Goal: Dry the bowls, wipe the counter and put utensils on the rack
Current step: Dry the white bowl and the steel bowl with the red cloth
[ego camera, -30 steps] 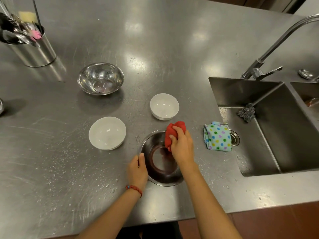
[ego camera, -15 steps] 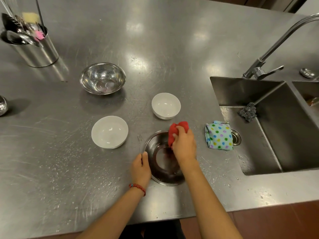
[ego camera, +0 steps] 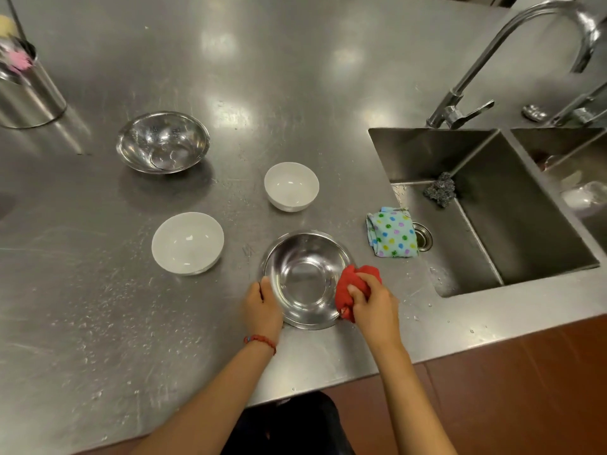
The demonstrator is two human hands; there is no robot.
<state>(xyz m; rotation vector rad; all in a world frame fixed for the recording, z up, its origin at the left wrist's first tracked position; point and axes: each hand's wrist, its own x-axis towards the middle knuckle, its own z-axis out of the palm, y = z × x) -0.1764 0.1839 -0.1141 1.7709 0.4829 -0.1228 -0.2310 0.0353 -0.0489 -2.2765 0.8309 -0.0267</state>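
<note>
Your left hand grips the near-left rim of the steel bowl, thumb over the edge, red bracelet on the wrist. Your right hand is curled tight round a bunched red cloth, pressing it against the bowl's right rim. That bowl sits upright on the steel table, near the front edge; its inside looks shiny. Water droplets speckle the table left of it and between it and the sink.

Just beyond, left: a wide white bowl, upright, apart from the steel one. Beyond, centre: a smaller white bowl, upright. Right of that, a dotted blue cloth lies folded over the sink's left lip, just beside the drain. A steel scourer sits on the sink ledge further back.

Further out left, a second steel bowl, upright, well apart from the rest. Far left corner: a steel utensil holder with something pink and blurred in it, contents hard to tell. Far right: the tap arching over the sink, second basin at the frame edge.
</note>
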